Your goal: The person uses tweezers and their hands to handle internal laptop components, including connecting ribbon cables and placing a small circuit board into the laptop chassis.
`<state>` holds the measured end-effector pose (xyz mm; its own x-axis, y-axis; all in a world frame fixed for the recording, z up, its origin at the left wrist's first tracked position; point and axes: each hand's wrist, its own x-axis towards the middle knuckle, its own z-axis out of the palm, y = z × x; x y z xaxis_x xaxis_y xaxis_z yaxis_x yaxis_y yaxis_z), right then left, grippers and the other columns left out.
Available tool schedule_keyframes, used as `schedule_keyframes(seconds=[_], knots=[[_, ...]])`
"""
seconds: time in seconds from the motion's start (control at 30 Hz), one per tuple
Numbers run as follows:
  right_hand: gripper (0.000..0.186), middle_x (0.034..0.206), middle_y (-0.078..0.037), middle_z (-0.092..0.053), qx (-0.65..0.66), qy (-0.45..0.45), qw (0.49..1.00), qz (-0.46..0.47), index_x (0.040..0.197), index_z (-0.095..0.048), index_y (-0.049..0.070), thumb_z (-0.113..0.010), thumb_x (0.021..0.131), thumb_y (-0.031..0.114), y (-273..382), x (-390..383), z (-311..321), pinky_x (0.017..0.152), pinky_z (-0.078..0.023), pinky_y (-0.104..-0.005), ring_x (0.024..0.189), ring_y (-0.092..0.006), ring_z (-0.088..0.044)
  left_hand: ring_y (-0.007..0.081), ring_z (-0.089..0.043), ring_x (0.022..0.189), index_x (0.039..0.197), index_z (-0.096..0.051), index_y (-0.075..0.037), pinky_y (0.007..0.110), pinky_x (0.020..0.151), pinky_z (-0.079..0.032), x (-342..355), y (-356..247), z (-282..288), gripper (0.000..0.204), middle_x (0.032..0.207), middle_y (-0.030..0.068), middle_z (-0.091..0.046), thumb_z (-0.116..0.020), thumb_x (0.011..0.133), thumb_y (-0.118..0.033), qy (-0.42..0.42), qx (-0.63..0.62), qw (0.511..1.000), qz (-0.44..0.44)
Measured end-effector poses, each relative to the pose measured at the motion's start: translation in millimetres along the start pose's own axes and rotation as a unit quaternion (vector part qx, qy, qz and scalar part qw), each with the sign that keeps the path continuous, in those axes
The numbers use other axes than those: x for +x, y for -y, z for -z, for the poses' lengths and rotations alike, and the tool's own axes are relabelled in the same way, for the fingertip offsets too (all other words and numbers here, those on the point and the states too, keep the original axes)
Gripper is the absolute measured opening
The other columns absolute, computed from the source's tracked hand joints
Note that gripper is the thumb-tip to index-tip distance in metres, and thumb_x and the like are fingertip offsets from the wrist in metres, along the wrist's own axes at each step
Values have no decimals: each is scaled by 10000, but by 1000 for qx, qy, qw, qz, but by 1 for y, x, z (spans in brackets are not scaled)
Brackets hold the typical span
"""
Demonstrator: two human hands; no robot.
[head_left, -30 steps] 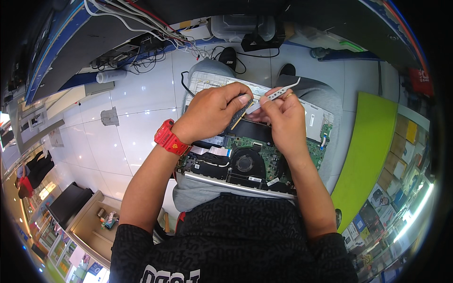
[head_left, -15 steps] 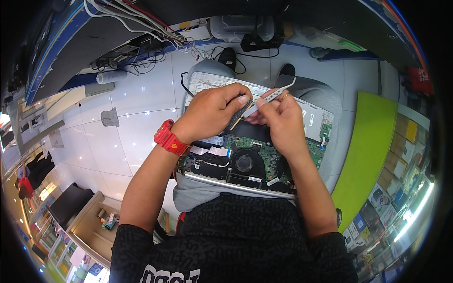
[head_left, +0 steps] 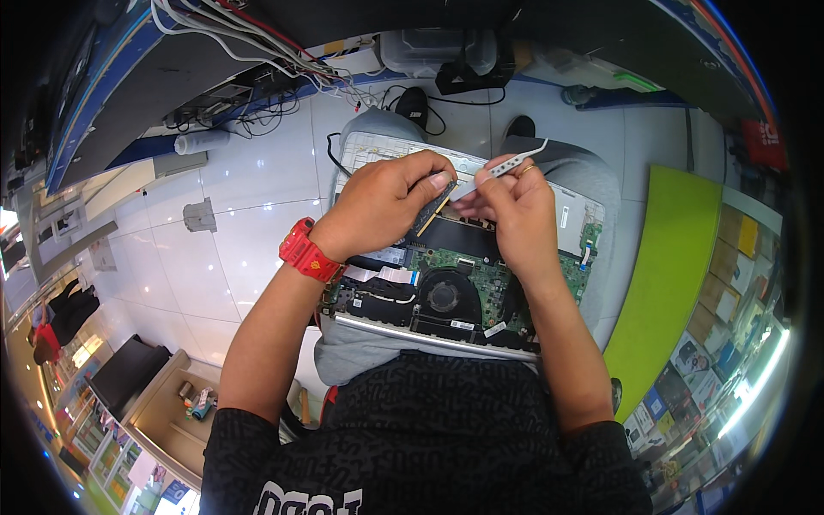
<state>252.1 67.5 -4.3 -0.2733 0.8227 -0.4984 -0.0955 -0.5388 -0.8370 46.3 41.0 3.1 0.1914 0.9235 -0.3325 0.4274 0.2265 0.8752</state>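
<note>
Nearest the camera, an opened laptop rests on the seated person's lap, its near edge against a dark patterned shirt; the cooling fan and green circuit board lie exposed. Above the middle of the board, the left hand, with a red wristwatch on its wrist, curls its fingers around a small dark memory module, pinching it by its sides so that it stands tilted over the board. Just to the right, the right hand pinches pale grey tweezers between thumb and fingers, the tips reaching left toward the module. Whether the tweezer tips touch the module cannot be told.

Risk, as judged: the laptop is balanced on the knees alone, so a sideways push could tip it off the lap; a slip of the tweezers could scratch the board or bend the module's contact edge.

Room: white floor tiles lie open to the left; a green panel closes the right side. Far off, a cable tangle and a black adapter crowd the floor beyond the knees.
</note>
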Motion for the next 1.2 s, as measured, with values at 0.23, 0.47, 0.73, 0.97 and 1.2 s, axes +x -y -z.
schedule_keyframes(seconds=[0.23,0.47,0.73,0.97,1.2], knots=[[212,954,-163,-720,13,-17,1000,-4,1189,-510,-33,-626,1059,88,1,0,1,727,-634,-298,833,-218,-767,136,-651,880,1231,-703,-46,310,818,-527,1,-3,3,263,961,64,-727,-579,1106,-242,28,13,999,17],[205,950,-161,-719,20,-17,1000,-9,1190,-515,-27,-626,1059,85,0,1,2,723,-635,-296,827,-220,-768,291,-699,899,1196,-705,-79,399,810,-534,1,-1,1,248,969,127,-744,-582,1085,-264,14,6,1000,-1],[221,918,-136,-721,-2,-5,1000,0,1196,-528,-34,-641,1053,91,-1,-5,-3,735,-625,-306,807,-183,-748,362,-719,892,1178,-706,-95,443,793,-534,1,1,1,238,957,159,-749,-589,1073,-274,9,2,1000,-8],[216,923,-139,-728,-14,2,1000,-2,1189,-528,-40,-638,1054,87,-1,-6,-4,733,-617,-300,800,-180,-746,357,-716,880,1168,-711,-94,440,784,-531,1,1,1,238,940,157,-745,-592,1072,-275,9,-4,1000,2],[200,927,-151,-734,5,12,1000,-10,1177,-523,-21,-638,1056,88,3,-2,0,747,-629,-304,798,-195,-752,355,-720,872,1166,-712,-88,436,785,-533,2,3,1,239,933,157,-747,-591,1072,-272,6,-8,1000,-2]])
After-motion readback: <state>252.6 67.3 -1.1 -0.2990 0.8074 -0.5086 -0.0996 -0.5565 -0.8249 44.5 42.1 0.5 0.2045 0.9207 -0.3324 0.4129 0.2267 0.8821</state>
